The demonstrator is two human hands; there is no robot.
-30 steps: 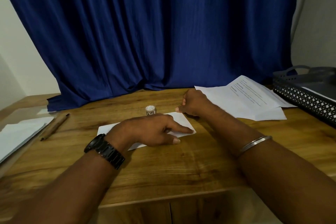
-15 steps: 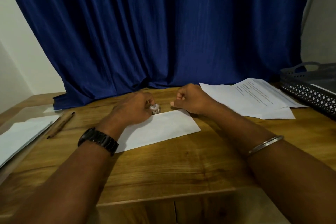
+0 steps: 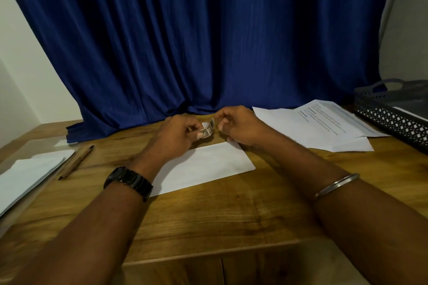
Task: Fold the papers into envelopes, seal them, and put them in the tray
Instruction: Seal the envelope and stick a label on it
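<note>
A white folded envelope (image 3: 203, 166) lies flat on the wooden desk (image 3: 208, 220) in front of me. Just above its far edge, my left hand (image 3: 176, 134) holds a small roll of stickers (image 3: 206, 131) between thumb and fingers. My right hand (image 3: 236, 125) pinches the loose end of the sticker strip at the roll's right side. Both hands hover slightly above the desk. Loose printed papers (image 3: 317, 127) lie to the right. A dark perforated tray (image 3: 393, 118) stands at the far right edge, with something white inside it.
A brown pen (image 3: 76, 162) lies at the left, next to more white sheets (image 3: 30, 173) on the desk's left part. A blue curtain (image 3: 208, 41) hangs right behind the desk. The desk's front edge runs just below my forearms.
My left hand left the envelope, reached to the sticker roll behind it and lifted it. My right hand rose from the envelope's far corner to the roll and took its loose end.
</note>
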